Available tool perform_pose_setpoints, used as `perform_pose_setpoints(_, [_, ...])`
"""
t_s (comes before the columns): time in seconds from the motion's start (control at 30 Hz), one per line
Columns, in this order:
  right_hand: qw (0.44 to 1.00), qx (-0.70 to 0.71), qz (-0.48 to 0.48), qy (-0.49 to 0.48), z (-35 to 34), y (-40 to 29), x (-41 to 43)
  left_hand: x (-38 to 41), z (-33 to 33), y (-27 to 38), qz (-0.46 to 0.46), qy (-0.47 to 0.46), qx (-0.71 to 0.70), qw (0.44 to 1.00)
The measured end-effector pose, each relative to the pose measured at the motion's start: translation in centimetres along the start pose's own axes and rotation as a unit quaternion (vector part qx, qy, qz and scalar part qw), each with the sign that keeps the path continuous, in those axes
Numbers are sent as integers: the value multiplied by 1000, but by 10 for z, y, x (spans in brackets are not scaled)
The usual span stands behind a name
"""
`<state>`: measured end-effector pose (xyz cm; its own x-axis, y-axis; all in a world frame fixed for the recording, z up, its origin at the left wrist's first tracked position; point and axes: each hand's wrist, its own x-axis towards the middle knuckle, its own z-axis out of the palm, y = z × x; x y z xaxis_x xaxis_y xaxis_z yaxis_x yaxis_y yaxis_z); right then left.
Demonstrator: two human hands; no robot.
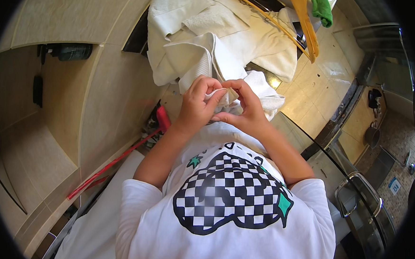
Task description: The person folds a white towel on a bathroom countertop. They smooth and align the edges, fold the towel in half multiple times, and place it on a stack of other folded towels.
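Observation:
My left hand [203,99] pinches the edge of a white textured cloth [201,67] between thumb and fingers. Facing it, my right hand [244,104] has its fingertips at a small beige piece [231,95] on the same cloth; its thumb is held apart, lower down. Whether the right fingers grip the piece is hard to tell. Folds of the cloth hang beneath both hands and spread over the pile beyond. That pile of white and cream towels [218,20] lies just ahead of me.
Wooden hangers [306,20] and a green cloth [320,5] are at the upper right. A red-handled tool [115,163] leans along the left wall. To the right are a glass door with a metal handle [376,204] and a small dark pot [372,136].

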<state>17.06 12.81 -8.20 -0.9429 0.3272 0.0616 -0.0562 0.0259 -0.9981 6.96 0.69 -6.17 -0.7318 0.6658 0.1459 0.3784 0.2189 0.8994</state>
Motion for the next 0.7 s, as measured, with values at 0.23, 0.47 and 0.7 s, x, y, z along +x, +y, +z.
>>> perform_pose_setpoints(0.23, [994,-100,-14,49,5,-2,4,5,-8,-6,5,-67,-50,996])
perform_pose_setpoints(0.47, [990,76,85,82,8,0,-2,13,-28,-7,170,-121,62,976])
perform_pose_setpoints(0.7, [984,149,79,52,-14,-55,-15,21,-54,-6,237,-146,177,944])
